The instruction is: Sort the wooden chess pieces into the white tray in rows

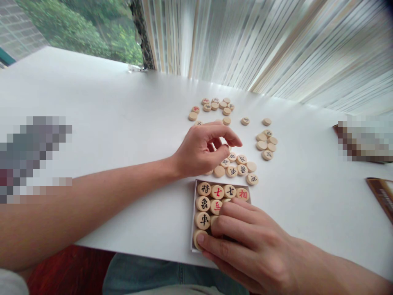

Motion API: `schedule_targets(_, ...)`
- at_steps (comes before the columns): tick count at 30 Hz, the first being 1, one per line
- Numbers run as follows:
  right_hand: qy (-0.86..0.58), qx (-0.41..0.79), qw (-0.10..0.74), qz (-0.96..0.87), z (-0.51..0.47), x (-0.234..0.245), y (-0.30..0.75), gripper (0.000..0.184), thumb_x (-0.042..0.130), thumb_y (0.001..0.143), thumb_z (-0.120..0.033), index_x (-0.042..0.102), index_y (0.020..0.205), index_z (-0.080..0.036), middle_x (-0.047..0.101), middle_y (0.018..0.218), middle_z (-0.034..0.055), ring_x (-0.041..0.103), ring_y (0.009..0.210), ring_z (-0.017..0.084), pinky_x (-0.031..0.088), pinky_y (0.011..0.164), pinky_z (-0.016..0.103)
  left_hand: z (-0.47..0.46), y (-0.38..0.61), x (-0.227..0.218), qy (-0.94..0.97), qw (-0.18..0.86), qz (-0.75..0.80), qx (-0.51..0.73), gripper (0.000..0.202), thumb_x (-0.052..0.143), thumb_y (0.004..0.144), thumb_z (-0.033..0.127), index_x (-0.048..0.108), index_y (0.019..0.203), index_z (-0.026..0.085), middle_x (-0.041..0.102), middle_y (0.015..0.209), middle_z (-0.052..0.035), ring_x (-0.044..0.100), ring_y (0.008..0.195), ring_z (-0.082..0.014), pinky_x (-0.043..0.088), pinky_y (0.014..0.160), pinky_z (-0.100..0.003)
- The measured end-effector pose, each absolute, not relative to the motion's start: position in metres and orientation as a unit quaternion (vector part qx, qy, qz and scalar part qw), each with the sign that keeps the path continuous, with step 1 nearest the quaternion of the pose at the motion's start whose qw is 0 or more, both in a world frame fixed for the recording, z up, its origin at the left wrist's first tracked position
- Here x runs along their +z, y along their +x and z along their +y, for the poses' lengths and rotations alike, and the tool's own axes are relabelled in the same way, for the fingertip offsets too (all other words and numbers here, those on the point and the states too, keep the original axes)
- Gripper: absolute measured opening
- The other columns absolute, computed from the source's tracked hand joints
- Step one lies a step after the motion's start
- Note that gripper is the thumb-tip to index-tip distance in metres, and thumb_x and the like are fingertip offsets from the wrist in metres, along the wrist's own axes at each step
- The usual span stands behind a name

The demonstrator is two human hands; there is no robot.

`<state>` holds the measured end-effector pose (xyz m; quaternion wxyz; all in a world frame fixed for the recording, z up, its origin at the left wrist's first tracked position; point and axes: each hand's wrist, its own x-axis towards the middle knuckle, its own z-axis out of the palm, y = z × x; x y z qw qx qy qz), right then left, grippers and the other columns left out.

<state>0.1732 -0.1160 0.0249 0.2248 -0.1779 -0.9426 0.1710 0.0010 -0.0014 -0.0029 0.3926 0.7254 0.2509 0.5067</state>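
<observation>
My left hand (207, 149) hovers over loose Chinese chess pieces (232, 171) in the middle of the white table. Its index finger and thumb are apart, the other fingers are curled, and nothing shows between them. Closer to me, a shallow box (194, 209) holds rows of round wooden pieces with black or red characters. My right hand (248, 241) reaches across the box and covers much of its right and lower part. Its fingers are bent close together, with one fingertip on a wooden chess piece (196, 242) in the near left corner; the thumb lies just below.
More pieces lie scattered farther back (215, 105) and in a small cluster on the right (266, 141). A blurred item (33, 151) is on the left of the white table (123, 123). Brown-edged objects (380, 196) lie at right. Striped curtains (227, 45) hang behind.
</observation>
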Motion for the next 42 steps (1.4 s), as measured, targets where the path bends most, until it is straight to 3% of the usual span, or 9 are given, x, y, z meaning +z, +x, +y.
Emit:
schedule_targets(12, -0.167, 0.161, 0.237, -0.943, -0.117, 0.019, 0.173, 0.011, 0.067, 0.103, -0.013, 0.076, 0.104, -0.008, 0.066, 0.078, 0.0053, 0.051, 0.071, 0.020, 0.036, 0.064, 0.038, -0.001, 0.001, -0.003, 0.727, 0.398, 0.263, 0.495, 0.025, 0.056, 0.082, 0.005, 0.078, 0.089, 0.014, 0.074, 0.092, -0.0064, 0.065, 0.071, -0.0108, 0.057, 0.063, -0.023)
schedule_targets(27, -0.162, 0.133, 0.255, -0.944, -0.119, 0.019, 0.170, 0.014, 0.069, 0.101, -0.014, 0.073, 0.088, -0.013, 0.066, 0.075, 0.0038, 0.050, 0.065, 0.019, 0.036, 0.060, 0.038, 0.000, 0.001, -0.003, 0.729, 0.397, 0.260, 0.494, 0.025, 0.056, 0.082, 0.004, 0.078, 0.089, 0.014, 0.074, 0.091, -0.0065, 0.065, 0.069, -0.0102, 0.056, 0.062, -0.023)
schedule_targets(36, -0.183, 0.151, 0.295, -0.926, -0.116, 0.021, 0.178, 0.012, 0.071, 0.102, -0.020, 0.075, 0.094, -0.011, 0.070, 0.075, 0.0062, 0.057, 0.066, 0.019, 0.044, 0.062, 0.037, 0.000, 0.001, -0.004, 0.728, 0.399, 0.259, 0.494, 0.026, 0.056, 0.081, 0.004, 0.079, 0.089, 0.015, 0.075, 0.092, -0.0058, 0.064, 0.068, -0.0100, 0.056, 0.061, -0.022)
schedule_targets(39, -0.220, 0.143, 0.320, -0.910, -0.110, 0.027, 0.187, 0.007, 0.069, 0.101, -0.013, 0.074, 0.097, -0.013, 0.073, 0.078, 0.0063, 0.062, 0.069, 0.018, 0.053, 0.067, 0.036, 0.000, 0.001, -0.005, 0.729, 0.394, 0.251, 0.501, 0.026, 0.056, 0.081, 0.003, 0.079, 0.090, 0.013, 0.075, 0.091, -0.0063, 0.065, 0.069, -0.0099, 0.056, 0.062, -0.022)
schedule_targets(42, -0.263, 0.113, 0.347, -0.893, -0.099, 0.030, 0.202, 0.013, 0.069, 0.096, -0.007, 0.075, 0.100, -0.018, 0.074, 0.079, 0.0047, 0.067, 0.070, 0.018, 0.056, 0.063, 0.032, -0.001, 0.001, -0.004, 0.731, 0.385, 0.241, 0.510, 0.026, 0.056, 0.082, 0.001, 0.078, 0.090, 0.011, 0.076, 0.090, -0.0069, 0.065, 0.069, -0.0098, 0.058, 0.066, -0.023)
